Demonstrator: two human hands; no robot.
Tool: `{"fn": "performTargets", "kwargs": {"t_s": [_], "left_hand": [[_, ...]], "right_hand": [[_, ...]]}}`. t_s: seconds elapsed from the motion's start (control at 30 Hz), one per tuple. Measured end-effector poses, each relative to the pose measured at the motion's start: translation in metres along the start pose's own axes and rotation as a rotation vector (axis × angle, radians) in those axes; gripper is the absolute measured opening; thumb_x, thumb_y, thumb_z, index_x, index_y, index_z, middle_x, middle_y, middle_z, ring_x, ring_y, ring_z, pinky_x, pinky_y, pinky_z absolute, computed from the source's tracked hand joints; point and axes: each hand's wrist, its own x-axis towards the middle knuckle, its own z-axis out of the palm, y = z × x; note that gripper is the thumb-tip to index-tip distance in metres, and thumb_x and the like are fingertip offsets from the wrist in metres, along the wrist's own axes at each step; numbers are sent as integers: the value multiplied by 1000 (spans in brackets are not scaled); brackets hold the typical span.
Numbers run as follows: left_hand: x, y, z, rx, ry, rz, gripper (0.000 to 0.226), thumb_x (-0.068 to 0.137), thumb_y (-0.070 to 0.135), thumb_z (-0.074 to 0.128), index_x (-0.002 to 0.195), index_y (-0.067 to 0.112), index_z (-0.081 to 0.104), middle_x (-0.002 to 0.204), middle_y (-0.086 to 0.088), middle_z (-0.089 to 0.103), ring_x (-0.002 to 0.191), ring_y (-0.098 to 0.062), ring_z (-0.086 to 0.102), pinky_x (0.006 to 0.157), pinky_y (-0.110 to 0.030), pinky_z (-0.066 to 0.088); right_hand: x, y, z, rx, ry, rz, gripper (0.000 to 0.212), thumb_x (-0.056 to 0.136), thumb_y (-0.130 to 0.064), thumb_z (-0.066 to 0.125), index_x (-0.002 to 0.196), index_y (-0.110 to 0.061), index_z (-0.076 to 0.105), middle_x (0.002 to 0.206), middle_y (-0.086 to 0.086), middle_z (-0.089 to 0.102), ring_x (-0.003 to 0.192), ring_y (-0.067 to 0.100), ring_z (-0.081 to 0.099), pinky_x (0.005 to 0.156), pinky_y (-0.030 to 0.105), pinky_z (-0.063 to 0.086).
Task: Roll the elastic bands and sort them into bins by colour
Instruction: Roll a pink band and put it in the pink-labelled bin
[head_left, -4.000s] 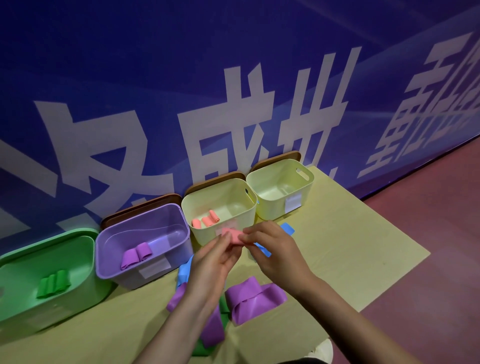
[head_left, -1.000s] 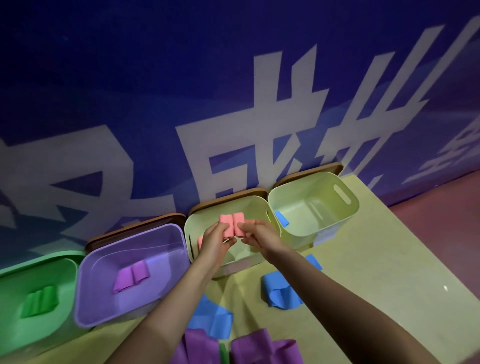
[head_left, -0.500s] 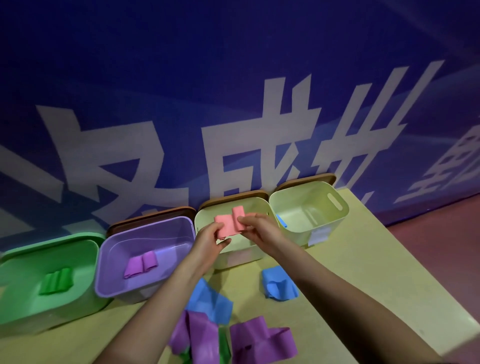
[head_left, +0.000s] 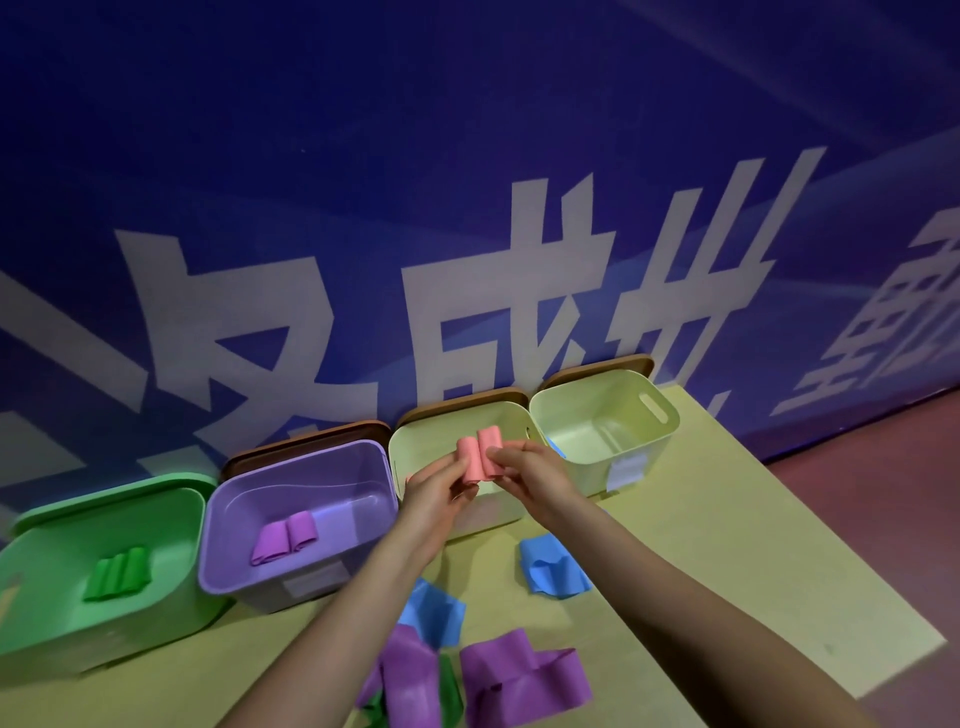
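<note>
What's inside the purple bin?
The purple bin holds two rolled purple bands lying side by side on its floor. Its right front corner is covered by the left hand, so anything there cannot be seen.

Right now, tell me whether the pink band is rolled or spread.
Rolled: pink band forms two side-by-side rolls, pinched by left hand and right hand.
</note>
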Motion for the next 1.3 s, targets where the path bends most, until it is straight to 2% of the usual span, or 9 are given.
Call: {"fn": "performTargets", "kwargs": {"t_s": [0.23, 0.33, 0.5, 0.63, 0.73, 0.97, 1.07, 1.17, 1.3], "left_hand": [[-3, -3, 11, 8, 5, 0, 22, 98, 5, 47, 111, -1, 63, 94, -10, 68, 84, -14, 60, 73, -23, 50], [-4, -2, 13, 149, 51, -19, 24, 98, 11, 46, 94, 9, 69, 84, -7, 65, 84, -15, 58, 72, -26, 48], [-1, -1, 10, 150, 27, -72, 28, 99, 29, 48, 98, 11, 69, 83, -4, 64, 82, -14, 54, 70, -28, 46], [3, 0, 6, -58, 13, -37, 27, 99, 20, 50, 95, -1, 67, 73, -9, 64, 73, -16, 59, 73, -28, 51], [7, 1, 4, -8, 82, 26, 26, 98, 17, 51, 91, -2, 66, 68, -8, 64, 69, -16, 63, 70, -28, 55], [22, 5, -17, 240, 176, 115, 26, 97, 6, 46, 74, 3, 57, 70, -7, 54, 64, -12, 57, 66, -22, 56], [33, 7, -26, 301, 177, 89, 29, 97, 7, 47, 69, 6, 52, 65, -5, 47, 62, -13, 50, 65, -20, 56], [46, 10, -35, 521, 168, 96, 30, 96, 11, 51, 66, 10, 51, 65, -3, 52, 62, -14, 49, 54, -15, 46], [75, 12, -46, 748, 238, 22, 29, 90, 10, 54, 61, 10, 50, 60, -6, 52, 51, -14, 50, 53, -25, 38]], "right_hand": [[-3, -1, -7, -50, 36, -11, 4, 88, 3, 61, 87, 0, 58, 67, 9, 56, 49, 7, 59, 52, 16, 51], [-2, 2, -8, -84, 27, 6, 5, 87, -5, 65, 88, -5, 61, 72, 8, 60, 63, 12, 60, 62, 19, 54], [-5, 2, -4, -112, -69, 27, 3, 89, -17, 64, 90, -15, 65, 77, -3, 67, 75, 7, 60, 72, 23, 44], [-1, 4, 0, 118, -155, 164, 8, 91, -14, 59, 94, -11, 66, 71, -1, 66, 56, 7, 58, 58, 18, 45], [6, 9, 2, 189, -156, 184, 12, 91, -11, 58, 99, -4, 64, 77, 6, 66, 53, 9, 57, 55, 17, 48], [18, 11, 9, -159, -125, 70, 6, 87, -10, 65, 82, -11, 62, 64, -1, 60, 57, 8, 54, 63, 20, 48], [29, 12, 7, -221, -68, 71, 6, 86, -11, 67, 84, -10, 61, 64, -1, 60, 55, 7, 55, 60, 20, 48], [49, 13, 5, -313, 21, 98, 13, 84, -10, 70, 90, -6, 60, 70, 4, 59, 56, 10, 54, 55, 20, 48], [90, 17, 1, -595, 95, 107, 16, 82, -14, 71, 87, -10, 58, 75, 3, 59, 64, 14, 55, 53, 21, 45]]}}
